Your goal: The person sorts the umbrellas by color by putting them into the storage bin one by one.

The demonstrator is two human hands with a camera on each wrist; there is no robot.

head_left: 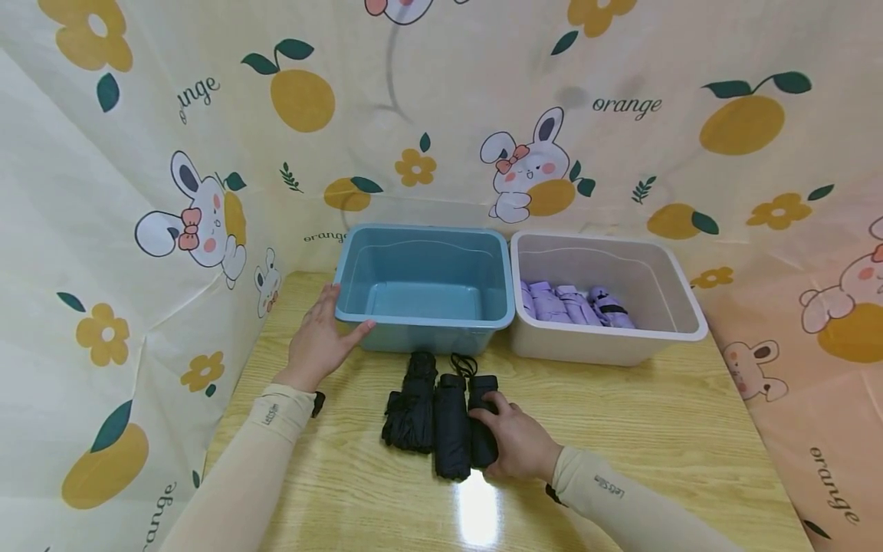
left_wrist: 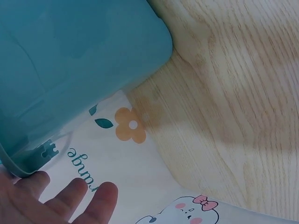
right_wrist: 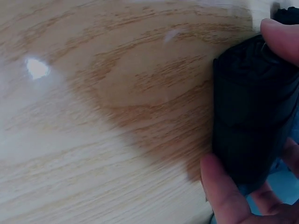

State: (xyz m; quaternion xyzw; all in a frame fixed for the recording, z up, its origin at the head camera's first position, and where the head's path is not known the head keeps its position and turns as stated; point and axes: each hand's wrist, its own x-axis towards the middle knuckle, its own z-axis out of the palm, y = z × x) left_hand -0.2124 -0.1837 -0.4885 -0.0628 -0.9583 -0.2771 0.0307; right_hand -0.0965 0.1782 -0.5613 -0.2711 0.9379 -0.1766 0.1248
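Observation:
Three folded black umbrellas lie side by side on the table in the head view. My right hand (head_left: 519, 441) grips the rightmost umbrella (head_left: 482, 446) from its right side. In the right wrist view, thumb and fingers (right_wrist: 224, 191) are around this umbrella (right_wrist: 252, 112). Beside it lie the middle umbrella (head_left: 451, 433) and a looser, ruffled left umbrella (head_left: 411, 418). My left hand (head_left: 319, 345) is at the left front corner of the blue bin (head_left: 421, 336), fingers extended along its rim; the left wrist view shows those fingers (left_wrist: 70, 198) spread beside the bin wall (left_wrist: 93, 51).
Right of the blue bin stands a beige bin (head_left: 586, 349) with several folded purple umbrellas (head_left: 552, 305) inside. A printed cloth (head_left: 428, 100) hangs behind and along both sides of the wooden table (head_left: 621, 414). A black cord loop (head_left: 464, 364) lies near the blue bin.

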